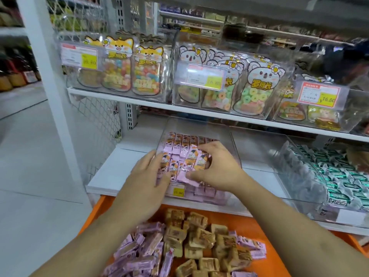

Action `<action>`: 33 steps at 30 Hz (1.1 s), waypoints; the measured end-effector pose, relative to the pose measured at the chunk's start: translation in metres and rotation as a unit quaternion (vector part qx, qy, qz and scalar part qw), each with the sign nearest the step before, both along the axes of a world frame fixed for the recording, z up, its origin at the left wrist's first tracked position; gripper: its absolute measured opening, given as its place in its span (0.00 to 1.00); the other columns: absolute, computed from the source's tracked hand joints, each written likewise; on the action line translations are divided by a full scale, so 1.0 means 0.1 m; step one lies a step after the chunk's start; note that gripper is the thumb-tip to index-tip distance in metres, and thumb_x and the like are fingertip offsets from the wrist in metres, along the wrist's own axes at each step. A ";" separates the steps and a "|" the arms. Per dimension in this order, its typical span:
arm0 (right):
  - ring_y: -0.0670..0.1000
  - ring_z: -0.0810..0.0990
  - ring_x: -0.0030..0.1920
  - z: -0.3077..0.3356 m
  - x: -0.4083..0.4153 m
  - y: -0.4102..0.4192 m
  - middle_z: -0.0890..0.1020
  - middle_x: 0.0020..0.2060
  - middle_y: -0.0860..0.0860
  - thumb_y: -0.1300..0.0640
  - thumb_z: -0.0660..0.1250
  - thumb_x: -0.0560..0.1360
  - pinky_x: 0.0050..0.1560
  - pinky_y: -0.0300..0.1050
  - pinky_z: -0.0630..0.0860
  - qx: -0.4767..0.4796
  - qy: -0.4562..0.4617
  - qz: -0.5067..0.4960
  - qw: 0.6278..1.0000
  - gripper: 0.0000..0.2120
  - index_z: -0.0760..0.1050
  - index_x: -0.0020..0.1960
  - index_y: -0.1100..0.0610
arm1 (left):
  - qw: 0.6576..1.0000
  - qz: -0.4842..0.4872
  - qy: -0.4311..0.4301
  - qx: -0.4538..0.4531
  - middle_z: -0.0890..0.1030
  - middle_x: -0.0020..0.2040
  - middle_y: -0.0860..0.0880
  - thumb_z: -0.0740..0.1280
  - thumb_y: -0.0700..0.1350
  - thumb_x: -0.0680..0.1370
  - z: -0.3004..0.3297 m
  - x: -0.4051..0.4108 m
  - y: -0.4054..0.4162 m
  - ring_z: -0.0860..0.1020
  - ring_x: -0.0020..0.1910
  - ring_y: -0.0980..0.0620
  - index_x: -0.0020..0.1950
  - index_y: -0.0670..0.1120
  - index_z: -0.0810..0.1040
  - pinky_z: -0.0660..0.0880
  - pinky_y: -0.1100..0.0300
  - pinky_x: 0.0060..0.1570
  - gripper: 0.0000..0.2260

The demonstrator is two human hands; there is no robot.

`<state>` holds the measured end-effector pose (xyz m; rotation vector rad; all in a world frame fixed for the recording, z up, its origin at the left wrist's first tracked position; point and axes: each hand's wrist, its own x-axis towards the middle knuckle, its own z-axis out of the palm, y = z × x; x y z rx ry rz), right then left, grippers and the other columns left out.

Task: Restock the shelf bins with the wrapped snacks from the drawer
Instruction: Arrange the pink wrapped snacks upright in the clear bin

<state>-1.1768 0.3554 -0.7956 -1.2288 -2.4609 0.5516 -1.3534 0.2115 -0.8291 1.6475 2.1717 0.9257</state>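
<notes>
I've got both hands up at the clear bin on the lower shelf, the one w/ the pink-wrapped snacks stacked in rows inside. My right hand is curled round a small bunch of pink snacks, thumb under at the near end, fingers over the top, so clamped on the bunch, which sits on top of the stock at the front of the bin. My left hand is at the bin's left front corner, fingers straight and close together, tips touching the packs at that edge; thumb pressed vs the bin front beside the yellow price tag. Below, the orange drawer is open w/ a loose pile: more pink packs on the left, brown-wrapped packs in the middle and right. To the right on the same shelf, a 2nd clear bin holds green-and-white packs. Upper shelf carries clear bins of cartoon-animal candy pouches, each bin w/ a price label.
</notes>
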 end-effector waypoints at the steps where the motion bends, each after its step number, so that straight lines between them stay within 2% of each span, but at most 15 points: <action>1: 0.47 0.71 0.67 -0.02 -0.10 0.10 0.67 0.69 0.45 0.36 0.82 0.65 0.64 0.39 0.68 -0.009 -0.015 0.004 1.000 0.49 0.68 0.79 0.51 | 1.000 -0.004 0.002 -0.031 0.49 0.85 0.59 0.55 0.59 0.86 -0.05 -0.05 0.02 0.48 0.83 0.57 0.85 0.58 0.49 0.50 0.54 0.82 0.29; 3: 0.50 0.70 0.71 -0.10 -0.27 0.25 0.67 0.71 0.46 0.36 0.82 0.65 0.66 0.41 0.67 -0.035 -0.036 0.019 0.999 0.49 0.68 0.79 0.51 | 0.996 -0.015 0.005 -0.082 0.41 0.84 0.61 0.53 0.60 0.86 -0.13 -0.12 0.02 0.42 0.83 0.58 0.84 0.60 0.40 0.47 0.53 0.82 0.31; 5: 0.51 0.69 0.73 -0.20 -0.41 0.35 0.67 0.73 0.48 0.37 0.82 0.66 0.69 0.43 0.67 -0.049 -0.066 0.038 0.996 0.49 0.67 0.80 0.51 | 0.996 -0.023 0.002 -0.088 0.40 0.84 0.63 0.53 0.61 0.86 -0.19 -0.16 0.03 0.41 0.83 0.58 0.84 0.61 0.37 0.48 0.52 0.82 0.32; 9: 0.53 0.69 0.73 -0.38 -0.58 0.42 0.68 0.73 0.49 0.36 0.81 0.67 0.74 0.49 0.69 -0.062 -0.114 0.067 0.989 0.48 0.66 0.80 0.51 | 0.997 -0.031 -0.018 -0.073 0.41 0.83 0.65 0.54 0.60 0.86 -0.22 -0.19 0.03 0.44 0.83 0.60 0.83 0.62 0.38 0.51 0.54 0.80 0.32; 13: 0.52 0.69 0.73 -0.46 -0.57 0.43 0.68 0.74 0.49 0.38 0.80 0.69 0.75 0.51 0.69 -0.078 -0.104 0.069 0.989 0.48 0.64 0.82 0.51 | 0.997 -0.035 -0.032 -0.065 0.42 0.83 0.65 0.56 0.59 0.86 -0.22 -0.20 0.03 0.48 0.83 0.60 0.84 0.63 0.39 0.54 0.55 0.79 0.33; 16: 0.51 0.69 0.75 -0.46 -0.51 0.39 0.66 0.79 0.48 0.39 0.80 0.70 0.76 0.50 0.68 -0.086 -0.076 0.069 0.991 0.49 0.62 0.83 0.50 | 0.996 -0.041 -0.039 -0.062 0.42 0.83 0.65 0.57 0.59 0.86 -0.21 -0.19 0.02 0.48 0.83 0.60 0.84 0.63 0.39 0.53 0.56 0.79 0.33; 18: 0.50 0.69 0.76 -0.41 -0.43 0.32 0.64 0.80 0.47 0.39 0.80 0.70 0.75 0.45 0.67 -0.088 -0.056 0.063 0.992 0.49 0.61 0.83 0.49 | 0.997 -0.042 -0.042 -0.058 0.43 0.83 0.65 0.57 0.59 0.86 -0.21 -0.19 0.00 0.48 0.82 0.60 0.84 0.63 0.40 0.53 0.56 0.79 0.33; 22: 0.50 0.76 0.66 -0.27 -0.18 0.10 0.64 0.80 0.44 0.39 0.80 0.70 0.63 0.45 0.76 -0.077 -0.005 0.034 0.996 0.45 0.64 0.81 0.46 | 0.998 -0.039 -0.019 -0.039 0.45 0.84 0.64 0.57 0.59 0.86 -0.18 -0.17 -0.07 0.50 0.83 0.59 0.84 0.62 0.42 0.53 0.57 0.79 0.32; 24: 0.48 0.78 0.61 -0.19 0.01 -0.08 0.69 0.75 0.43 0.39 0.79 0.71 0.58 0.37 0.77 -0.044 0.007 0.036 0.998 0.40 0.68 0.78 0.46 | 0.999 -0.038 -0.004 -0.031 0.47 0.84 0.63 0.57 0.59 0.85 -0.16 -0.15 -0.14 0.50 0.83 0.57 0.84 0.62 0.44 0.52 0.59 0.78 0.31; 25: 0.45 0.78 0.56 -0.14 0.12 -0.19 0.72 0.70 0.42 0.40 0.78 0.72 0.52 0.31 0.75 -0.040 0.021 0.036 0.998 0.36 0.70 0.76 0.45 | 0.999 -0.038 0.003 -0.024 0.48 0.84 0.62 0.58 0.58 0.85 -0.14 -0.13 -0.18 0.50 0.83 0.57 0.84 0.62 0.46 0.52 0.59 0.77 0.31; 26: 0.43 0.78 0.51 -0.11 0.24 -0.30 0.74 0.64 0.42 0.40 0.78 0.72 0.47 0.29 0.74 -0.044 0.036 0.035 0.998 0.33 0.71 0.74 0.44 | 0.999 -0.039 0.011 -0.014 0.50 0.84 0.61 0.58 0.58 0.85 -0.13 -0.10 -0.22 0.51 0.83 0.57 0.84 0.62 0.48 0.51 0.60 0.77 0.30; 28: 0.43 0.77 0.47 -0.08 0.49 -0.52 0.76 0.56 0.42 0.42 0.79 0.72 0.44 0.30 0.74 -0.067 0.065 0.032 0.995 0.28 0.74 0.69 0.42 | 0.998 -0.045 0.033 0.004 0.53 0.84 0.60 0.59 0.58 0.85 -0.11 0.00 -0.30 0.52 0.82 0.57 0.84 0.60 0.52 0.50 0.62 0.77 0.29; 31: 0.45 0.78 0.44 -0.24 0.88 -0.75 0.81 0.53 0.44 0.47 0.80 0.73 0.47 0.40 0.78 -0.115 0.083 0.026 0.990 0.19 0.79 0.62 0.45 | 0.996 -0.071 0.056 0.001 0.56 0.83 0.61 0.59 0.58 0.85 -0.18 0.23 -0.40 0.55 0.81 0.58 0.84 0.57 0.57 0.54 0.62 0.77 0.28; 33: 0.47 0.79 0.43 -0.45 1.12 -0.81 0.82 0.51 0.47 0.48 0.79 0.74 0.47 0.44 0.78 -0.144 0.059 0.014 0.988 0.17 0.79 0.59 0.47 | 0.992 -0.106 0.070 -0.010 0.59 0.82 0.61 0.59 0.58 0.85 -0.30 0.44 -0.44 0.58 0.80 0.58 0.83 0.56 0.59 0.57 0.61 0.78 0.27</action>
